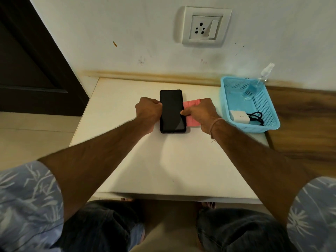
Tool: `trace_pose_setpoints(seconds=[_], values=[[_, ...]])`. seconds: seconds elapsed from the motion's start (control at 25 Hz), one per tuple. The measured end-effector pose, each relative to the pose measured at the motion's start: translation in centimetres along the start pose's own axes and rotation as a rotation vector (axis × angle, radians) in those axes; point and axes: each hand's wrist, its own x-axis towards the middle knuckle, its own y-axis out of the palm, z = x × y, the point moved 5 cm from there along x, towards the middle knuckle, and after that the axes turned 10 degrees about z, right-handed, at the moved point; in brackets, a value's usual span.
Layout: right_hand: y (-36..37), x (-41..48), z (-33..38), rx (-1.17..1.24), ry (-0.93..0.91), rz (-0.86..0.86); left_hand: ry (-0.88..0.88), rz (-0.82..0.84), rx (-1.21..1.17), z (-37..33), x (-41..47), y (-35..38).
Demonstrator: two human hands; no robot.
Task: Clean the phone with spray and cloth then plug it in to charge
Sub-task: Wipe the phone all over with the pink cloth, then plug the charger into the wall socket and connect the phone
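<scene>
My phone (172, 111) lies flat, screen up, near the middle of the white desk (163, 160), its long axis running away from me toward the wall, the far short end pointing at the socket (206, 27) above. My left hand (148, 113) is curled against the phone's left long edge, steadying it; the fingers are tucked under, so how firmly they bear on it I cannot tell. My right hand (199, 113) is pinched on the pink cloth (190, 113), which lies folded just beside the phone's right edge and touches it, my fingertip reaching onto the glass.

I judge the phone stiff, light enough for one hand, and slick across the dark screen, so the safest hold is by the two long edges rather than the face. It would likely not take a drop kindly. The cloth is soft and limp and will bunch unless I keep it folded under my fingers.

The spray bottle (254, 88) leans in the far corner of the blue basket (227, 99) to my right, with the white charger (239, 116) and its black cable (256, 118) at the near end, well apart from the phone.
</scene>
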Motion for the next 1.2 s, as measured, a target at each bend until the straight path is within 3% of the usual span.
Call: trace_pose_setpoints(seconds=[0.2,0.6,0.8,0.92,1.08,1.2], values=[[0.4,0.1,-1.0,-0.050,0.024,-0.039,0.048,-0.006,0.198,-0.5,-0.1,0.5],[0.6,-0.1,-0.5,-0.248,-0.020,-0.075,0.080,-0.055,0.261,-0.5,-1.2,0.5],[-1.2,-2.0,0.4,-0.285,-0.087,-0.213,0.121,-0.049,0.290,-0.2,-0.7,0.9],[-3.4,-3.7,1.7,-0.301,-0.245,-0.226,0.137,-0.075,0.275,0.3,-0.6,1.1],[-10.0,-2.8,3.4,-0.208,-0.263,-0.258,0.203,-0.077,0.297,0.1,-1.4,1.3],[-15.1,-1.4,3.9,-0.315,-0.289,-0.355,0.192,-0.080,0.259,0.4,-2.7,1.2]])
